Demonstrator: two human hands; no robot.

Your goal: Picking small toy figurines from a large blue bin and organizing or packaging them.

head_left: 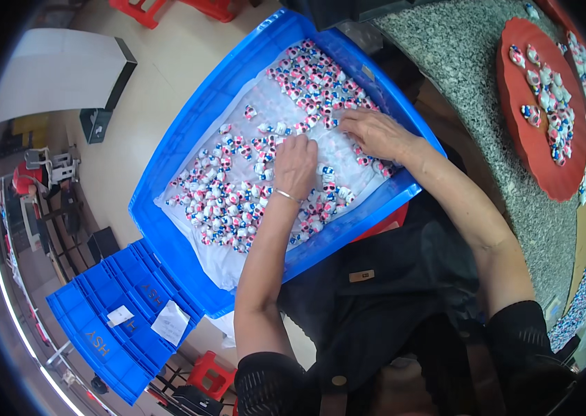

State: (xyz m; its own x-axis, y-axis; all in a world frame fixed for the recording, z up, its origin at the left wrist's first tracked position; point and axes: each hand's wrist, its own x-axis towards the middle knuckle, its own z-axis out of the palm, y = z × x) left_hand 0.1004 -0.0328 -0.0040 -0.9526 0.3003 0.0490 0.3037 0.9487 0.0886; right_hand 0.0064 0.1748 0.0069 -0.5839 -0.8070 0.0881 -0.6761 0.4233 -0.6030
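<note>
Pieces (220,215) in the crate (187,125) and, rightward, on the plate (549,48) atop the counter (473,90).

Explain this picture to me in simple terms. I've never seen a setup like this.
There is no machine here, only a person working with two bare hands. The single view comes from the left of two cameras worn on the head, looking down; its wide fisheye lens bends straight edges.

In front is a blue plastic crate lined with a white sheet, on which lie many small white, pink and blue figurines. The left hand is down among them, fingers curled; the right hand reaches in at the far cluster. Whether either grips a figurine is hidden.

At right, a red scalloped plate with more figurines is at the speckled grey counter.
</note>
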